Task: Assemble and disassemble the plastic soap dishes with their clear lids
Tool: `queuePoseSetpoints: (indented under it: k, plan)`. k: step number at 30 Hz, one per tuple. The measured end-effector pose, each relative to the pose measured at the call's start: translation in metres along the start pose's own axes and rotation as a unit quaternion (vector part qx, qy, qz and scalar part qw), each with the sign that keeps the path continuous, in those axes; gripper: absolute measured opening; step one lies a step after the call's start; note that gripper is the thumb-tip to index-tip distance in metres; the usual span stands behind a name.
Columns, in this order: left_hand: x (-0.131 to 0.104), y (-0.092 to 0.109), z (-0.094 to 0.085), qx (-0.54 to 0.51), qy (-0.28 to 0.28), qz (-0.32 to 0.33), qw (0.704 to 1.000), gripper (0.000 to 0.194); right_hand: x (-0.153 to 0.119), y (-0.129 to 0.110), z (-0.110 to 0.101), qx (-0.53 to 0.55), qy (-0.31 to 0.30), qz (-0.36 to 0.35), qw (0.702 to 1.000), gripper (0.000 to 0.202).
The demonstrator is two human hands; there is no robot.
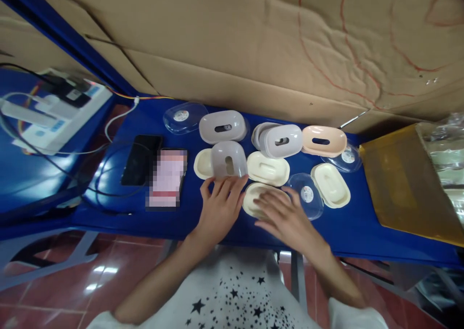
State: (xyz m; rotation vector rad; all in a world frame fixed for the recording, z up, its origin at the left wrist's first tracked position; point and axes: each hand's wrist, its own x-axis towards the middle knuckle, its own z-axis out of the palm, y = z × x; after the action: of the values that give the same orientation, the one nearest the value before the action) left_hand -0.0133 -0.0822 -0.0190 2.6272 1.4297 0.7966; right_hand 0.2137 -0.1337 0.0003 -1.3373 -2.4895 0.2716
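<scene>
My left hand (pixel 222 199) has its fingers bent over the near rim of a grey oval dish with a slot (pixel 236 156), which appears tilted. That dish overlaps a cream oval dish (pixel 203 164). My right hand (pixel 282 217), slightly blurred, lies with fingers apart over another cream dish (pixel 250 202) and covers part of it. Just behind is a cream dish with a raised middle (pixel 268 168). A clear plastic lid (pixel 313 204) with a round label lies right of my right hand, beside one more cream dish (pixel 331 186).
Along the back stand grey slotted dishes (pixel 208 128), stacked grey ones (pixel 293 148), a peach slotted dish (pixel 324 148) and a clear lid (pixel 176 123). Phones (pixel 139 160) and cables lie left, near a power strip (pixel 94 97). A cardboard box (pixel 398 184) borders the right.
</scene>
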Motion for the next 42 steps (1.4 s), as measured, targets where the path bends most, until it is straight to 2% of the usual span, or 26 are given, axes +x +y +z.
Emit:
queuePoseSetpoints:
  k: [3, 6, 11, 14, 16, 18, 21, 23, 26, 28, 32, 36, 38, 42]
  plan:
    - [-0.002, -0.012, -0.006, -0.03, -0.002, 0.016, 0.999, 0.041, -0.023, -0.023, 0.019, 0.043, -0.021, 0.036, 0.998, 0.036]
    - [-0.006, -0.021, -0.013, -0.047, -0.009, 0.025, 0.999, 0.047, -0.043, -0.03, 0.025, 0.084, -0.017, 0.063, 0.994, 0.05]
    - [-0.016, -0.016, -0.016, -0.063, 0.007, 0.042, 0.997, 0.044, -0.046, -0.036, 0.027, 0.11, -0.007, 0.068, 0.992, 0.061]
    - [-0.021, -0.011, -0.01, -0.038, 0.023, -0.01, 0.999, 0.036, -0.036, -0.043, 0.032, 0.116, -0.013, 0.052, 0.992, 0.062]
    - [-0.02, -0.012, -0.004, -0.006, 0.021, -0.062, 0.998, 0.043, -0.029, -0.047, 0.035, 0.122, -0.009, 0.043, 0.992, 0.059]
    - [-0.017, -0.016, 0.0, -0.004, 0.015, -0.083, 0.996, 0.042, -0.023, -0.05, 0.037, 0.127, 0.002, 0.04, 0.991, 0.053]
    - [-0.013, -0.024, 0.0, -0.043, 0.023, -0.076, 0.996, 0.016, -0.016, -0.051, 0.039, 0.135, 0.008, 0.041, 0.99, 0.048]
    - [-0.013, -0.029, -0.003, -0.065, 0.032, -0.071, 0.995, 0.008, -0.014, -0.051, 0.04, 0.144, 0.006, 0.04, 0.989, 0.05]
    - [-0.017, -0.035, -0.004, -0.071, 0.033, -0.063, 0.995, 0.011, -0.016, -0.051, 0.041, 0.147, 0.027, 0.048, 0.988, 0.051]
    - [-0.02, -0.037, -0.002, -0.061, 0.03, -0.053, 0.996, 0.02, -0.02, -0.05, 0.041, 0.137, 0.052, 0.064, 0.987, 0.051]
    - [-0.022, -0.037, 0.0, -0.054, 0.066, -0.07, 0.994, 0.036, -0.032, -0.041, 0.037, 0.094, 0.108, 0.116, 0.983, 0.048]
    - [-0.028, -0.03, -0.01, -0.086, 0.092, -0.059, 0.99, 0.032, -0.042, -0.027, 0.03, 0.046, 0.134, 0.158, 0.977, 0.042]
    - [-0.036, -0.024, -0.016, -0.098, 0.066, -0.017, 0.993, 0.029, -0.044, -0.02, 0.029, 0.034, 0.136, 0.169, 0.976, 0.041]
    - [-0.055, -0.009, -0.016, -0.115, -0.077, 0.115, 0.984, 0.024, -0.045, -0.012, 0.033, 0.029, 0.121, 0.178, 0.976, 0.044]
